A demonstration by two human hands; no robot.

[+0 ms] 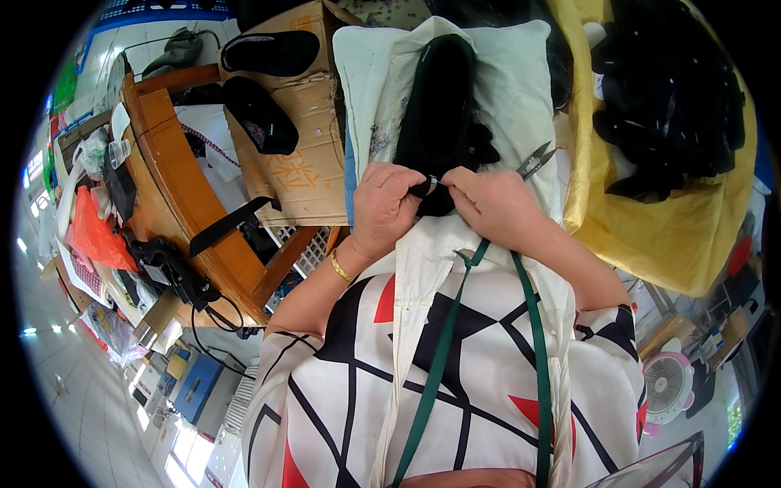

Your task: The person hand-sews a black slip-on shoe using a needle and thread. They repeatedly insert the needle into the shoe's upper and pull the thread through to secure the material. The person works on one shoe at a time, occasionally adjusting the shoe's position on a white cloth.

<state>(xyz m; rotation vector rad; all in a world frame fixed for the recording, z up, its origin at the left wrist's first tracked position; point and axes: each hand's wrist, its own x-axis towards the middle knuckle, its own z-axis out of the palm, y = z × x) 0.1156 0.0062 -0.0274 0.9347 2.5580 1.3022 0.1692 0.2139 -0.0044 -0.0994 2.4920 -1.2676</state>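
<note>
A black cloth shoe (pixel 439 93) lies lengthwise on a pale cloth-covered pad (pixel 366 65) in front of me. My left hand (pixel 384 205) is closed at the shoe's near end, thumb and fingers pinched together. Facing it, my right hand (pixel 498 205) also pinches at that end. A small whitish piece (pixel 433 181) shows between the fingertips, too small to name. Snips (pixel 537 160) stick out beside my right hand with their blades apart; their grip end is hidden, so I cannot tell whether the hand holds them. A black lump (pixel 483 145) lies against the shoe's right side.
Two black shoes (pixel 271 54) rest on a cardboard box (pixel 313 154) at the left, beside a wooden frame (pixel 179 154). At the right, a yellow sack (pixel 667 240) holds a heap of black pieces (pixel 663 98). Green apron straps (pixel 439 358) hang over my front. A fan (pixel 669 386) stands lower right.
</note>
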